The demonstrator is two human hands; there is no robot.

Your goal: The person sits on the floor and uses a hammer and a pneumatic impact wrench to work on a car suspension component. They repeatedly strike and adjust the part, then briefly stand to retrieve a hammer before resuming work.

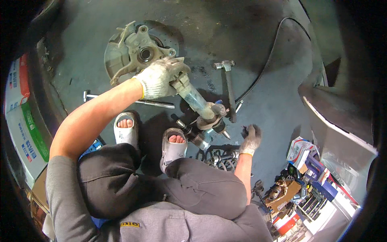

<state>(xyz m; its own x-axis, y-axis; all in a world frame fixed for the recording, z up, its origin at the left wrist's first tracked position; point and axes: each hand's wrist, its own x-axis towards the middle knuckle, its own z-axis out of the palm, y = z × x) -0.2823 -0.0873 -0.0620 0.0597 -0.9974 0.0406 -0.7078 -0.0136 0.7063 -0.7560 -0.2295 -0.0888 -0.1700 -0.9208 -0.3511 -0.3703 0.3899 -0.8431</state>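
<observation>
While I crouch on the dark workshop floor (258,36), stacked cartons (18,117) line the far left edge and a long steel bar (141,101) lies just beyond my sandalled feet. My left hand (159,78), in a grimy cotton glove, has its grip clamped around the upper end of a strut (193,99), right where it meets the wheel hub and brake disc (135,50) lying flat on the floor. That assembly looks heavy, rigid and greasy; I judge the strut's tube the surest place to hold, as the disc's rim would be awkward and slippery. A hammer (229,86) lies just right of the strut, handle toward me. My right hand (250,139) rests fingers-down on the floor near a coil spring (219,157), its grip loosely curled and holding nothing that I can make out. Open floor spreads beyond the hub; to the right, a sloping metal panel (334,125) and a cluttered box of parts (298,189) hem things in.
</observation>
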